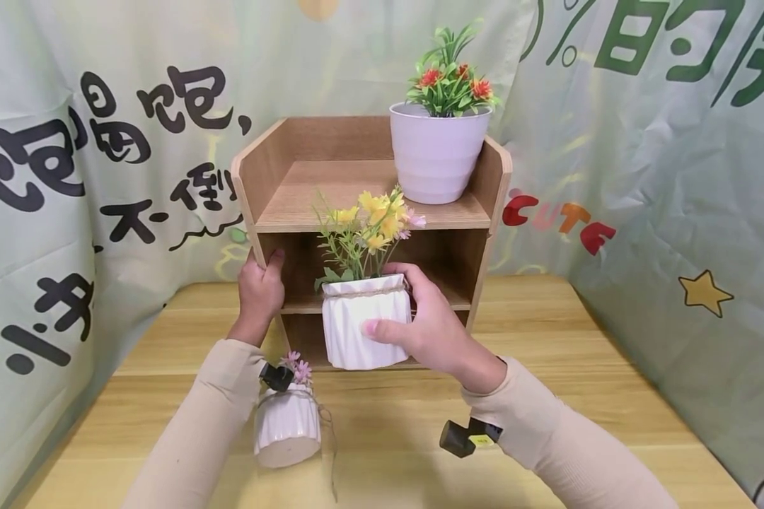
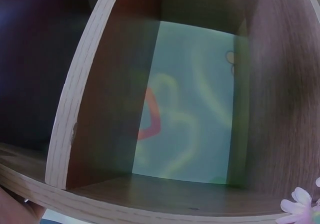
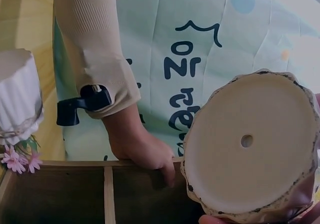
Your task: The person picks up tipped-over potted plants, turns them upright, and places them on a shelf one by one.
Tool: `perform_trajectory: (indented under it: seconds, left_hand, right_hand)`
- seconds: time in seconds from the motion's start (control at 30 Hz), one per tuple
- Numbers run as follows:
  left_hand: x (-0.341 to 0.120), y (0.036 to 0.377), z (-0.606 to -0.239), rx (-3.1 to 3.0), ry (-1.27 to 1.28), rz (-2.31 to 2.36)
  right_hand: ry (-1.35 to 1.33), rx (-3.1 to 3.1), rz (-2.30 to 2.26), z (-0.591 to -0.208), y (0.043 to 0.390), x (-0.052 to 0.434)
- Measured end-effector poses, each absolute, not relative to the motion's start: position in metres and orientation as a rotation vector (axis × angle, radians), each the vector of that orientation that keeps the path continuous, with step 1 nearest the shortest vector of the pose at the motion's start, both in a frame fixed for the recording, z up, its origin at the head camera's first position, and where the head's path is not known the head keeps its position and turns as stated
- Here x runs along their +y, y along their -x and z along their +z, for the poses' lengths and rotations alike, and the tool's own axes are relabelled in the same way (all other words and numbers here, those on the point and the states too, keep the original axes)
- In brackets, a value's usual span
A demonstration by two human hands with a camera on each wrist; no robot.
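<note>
While the left hand [image 1: 260, 291] grips the shelf [image 1: 369, 212], the right hand [image 1: 429, 326] clasps the yellow-flower pot [image 1: 364, 329].

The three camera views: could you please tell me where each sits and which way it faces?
Head: above, facing forward and down at the shelf; both forearms show, left hand, right hand holding the white pot.
Left wrist: looks into a shelf compartment; hardly any body shows.
Right wrist: looks up at the pot's underside; left hand shows.
Shared: all show the shelf.
</note>
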State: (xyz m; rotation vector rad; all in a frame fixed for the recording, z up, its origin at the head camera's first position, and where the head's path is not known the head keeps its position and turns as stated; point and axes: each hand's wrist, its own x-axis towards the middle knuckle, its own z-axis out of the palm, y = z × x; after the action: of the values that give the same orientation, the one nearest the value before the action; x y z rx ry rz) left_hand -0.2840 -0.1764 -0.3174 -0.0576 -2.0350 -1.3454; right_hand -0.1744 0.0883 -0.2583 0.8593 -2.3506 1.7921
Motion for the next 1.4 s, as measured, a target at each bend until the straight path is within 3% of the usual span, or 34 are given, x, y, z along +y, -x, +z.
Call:
perform_trajectory:
  seconds: [1.4]
  left_hand:
    - [-0.174, 0.284, -0.318, -2.021, 0.046, -1.329]
  right_hand:
    - [-0.763, -2.164, 1.608, -0.220, 0.194, 0.079]
